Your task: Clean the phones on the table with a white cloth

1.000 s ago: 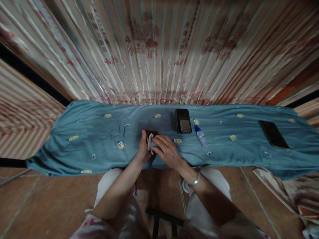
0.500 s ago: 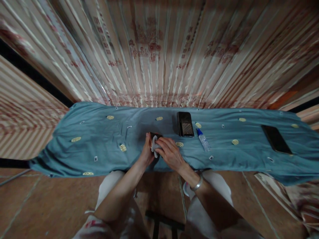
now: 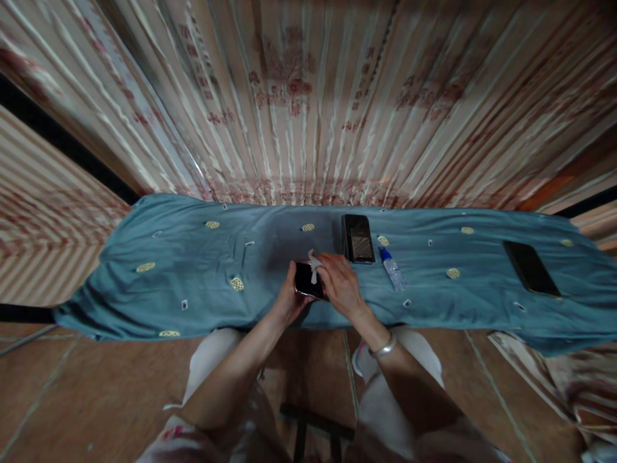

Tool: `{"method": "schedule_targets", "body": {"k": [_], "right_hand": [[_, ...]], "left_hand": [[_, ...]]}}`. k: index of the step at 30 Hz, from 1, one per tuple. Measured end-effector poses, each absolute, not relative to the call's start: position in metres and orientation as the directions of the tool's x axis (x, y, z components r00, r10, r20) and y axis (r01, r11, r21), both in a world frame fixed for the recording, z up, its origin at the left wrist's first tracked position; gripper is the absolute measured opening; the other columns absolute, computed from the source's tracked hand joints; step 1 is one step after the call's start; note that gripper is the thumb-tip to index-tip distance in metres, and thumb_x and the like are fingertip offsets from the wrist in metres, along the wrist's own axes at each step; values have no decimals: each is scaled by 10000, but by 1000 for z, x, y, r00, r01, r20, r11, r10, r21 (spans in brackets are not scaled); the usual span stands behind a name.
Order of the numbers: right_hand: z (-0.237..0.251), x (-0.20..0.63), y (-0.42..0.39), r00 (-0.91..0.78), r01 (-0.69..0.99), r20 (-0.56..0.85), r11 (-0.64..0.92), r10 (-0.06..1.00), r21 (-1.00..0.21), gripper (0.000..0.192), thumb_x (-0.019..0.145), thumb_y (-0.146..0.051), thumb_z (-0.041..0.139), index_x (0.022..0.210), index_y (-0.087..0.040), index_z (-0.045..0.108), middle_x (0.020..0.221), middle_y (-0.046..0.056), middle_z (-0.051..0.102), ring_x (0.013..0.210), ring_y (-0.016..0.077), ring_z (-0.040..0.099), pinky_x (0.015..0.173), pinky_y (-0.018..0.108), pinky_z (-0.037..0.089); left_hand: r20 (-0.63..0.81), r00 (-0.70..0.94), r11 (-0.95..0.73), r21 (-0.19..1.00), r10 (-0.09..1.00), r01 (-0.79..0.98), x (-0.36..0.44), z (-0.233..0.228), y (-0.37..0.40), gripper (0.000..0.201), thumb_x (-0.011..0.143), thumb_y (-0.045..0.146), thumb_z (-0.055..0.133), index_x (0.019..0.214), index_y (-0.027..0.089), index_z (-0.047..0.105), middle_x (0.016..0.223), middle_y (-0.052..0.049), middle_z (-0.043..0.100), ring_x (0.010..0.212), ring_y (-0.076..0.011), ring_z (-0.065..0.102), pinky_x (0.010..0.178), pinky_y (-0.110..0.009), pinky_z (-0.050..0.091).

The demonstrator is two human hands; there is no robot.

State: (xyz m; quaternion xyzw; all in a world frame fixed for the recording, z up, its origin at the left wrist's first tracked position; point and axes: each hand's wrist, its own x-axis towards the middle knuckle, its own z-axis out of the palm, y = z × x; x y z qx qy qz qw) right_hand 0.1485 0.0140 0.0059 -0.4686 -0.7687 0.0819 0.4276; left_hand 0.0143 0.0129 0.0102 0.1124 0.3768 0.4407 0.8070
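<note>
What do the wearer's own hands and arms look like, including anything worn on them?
The left hand and right hand are gloveless. A silvery band circles the right wrist; its finer detail is too small to tell. The left wrist looks unadorned. A pale sleeve with pinkish-red markings covers the upper left arm, leaving the forearm bare.

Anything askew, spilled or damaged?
No spill visible. The blue-capped bottle lies on its side rather than upright, mildly odd; the tablecloth is wrinkled. The phone in the left hand shows no obvious damage.
</note>
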Motion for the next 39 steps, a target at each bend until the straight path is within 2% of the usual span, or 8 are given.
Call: {"method": "schedule_targets", "body": {"k": [4,13,17,21,29,33,36,39], "right_hand": [[10,158,21,-148,626,557,514,817,-587,356,993,-325,340,1197,-199,603,1099,112,665,1034,230,587,918,416,474],[13,170,29,-42,613,549,456,835,-645,347,996,-297,346,1208,-186,597,1137,106,660,1089,206,580,963,390,463],[9,177,36,-12,647,565,437,825,-625,376,999,-313,332,1239,-170,584,1187,123,646,1153,215,564,1007,413,452],[3,180,40,3,696,592,424,806,-580,408,1000,-328,320,1289,-169,560,1256,134,617,1219,225,533,1049,440,438],[-6,176,41,-40,774,595,401,803,-489,433,994,-291,322,1355,-138,506,1353,155,548,1305,240,467,1113,461,382],[-8,168,35,-84,763,560,415,824,-496,464,992,-272,314,1424,-134,412,1416,155,487,1365,227,395,1143,457,347],[-8,161,30,-154,743,537,456,829,-490,503,989,-244,288,1469,-97,315,1488,168,392,1434,224,267,1172,464,292],[-8,154,26,-231,719,509,498,829,-485,535,983,-258,318,1496,-122,250,1539,142,311,1467,228,161,1187,492,245]], "left_hand": [[-458,375,589,567,806,-575,14,5,10,467,939,527,334,1135,199,604,732,-50,696,565,-181,664,524,-284,513],[-499,455,672,604,738,-428,13,2,7,508,923,519,380,1149,122,601,688,-115,709,565,-237,686,519,-316,526],[-492,484,684,602,724,-411,14,4,3,494,911,498,436,1136,87,593,713,-129,714,558,-233,685,499,-307,527],[-486,508,689,626,711,-366,13,7,-2,514,943,472,362,1154,52,572,690,-138,713,537,-229,677,479,-298,520],[-523,523,718,630,673,-295,11,11,-9,498,939,467,389,1146,55,576,713,-142,723,537,-204,680,527,-275,535],[-498,486,679,651,719,-339,12,11,-11,465,929,440,437,1213,88,543,720,-111,722,539,-197,679,528,-279,544],[-471,480,658,654,740,-373,11,10,-10,486,922,443,453,1274,112,508,759,-108,727,565,-205,688,535,-296,555],[-453,464,639,646,761,-418,9,10,-9,489,912,439,481,1300,142,502,873,-112,734,644,-212,705,574,-315,573]]}}
